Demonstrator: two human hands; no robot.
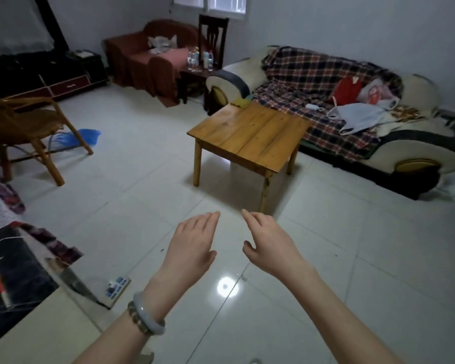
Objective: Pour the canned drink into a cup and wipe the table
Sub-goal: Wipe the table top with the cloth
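Note:
A low wooden table point(250, 135) stands on the tiled floor in front of me, its top bare. I see no can, cup or cloth on it. My left hand point(192, 245) and my right hand point(267, 241) are held out side by side over the floor, short of the table's near corner. Both are palm down with fingers loosely extended and hold nothing. A pale bangle and a bead bracelet sit on my left wrist.
A sofa point(352, 109) with a plaid blanket, bags and clothes runs behind the table. A red armchair point(153, 53) and a side table with bottles point(200, 59) stand at the back. A rattan chair point(24, 127) is at left. A power strip point(117, 286) lies on the floor.

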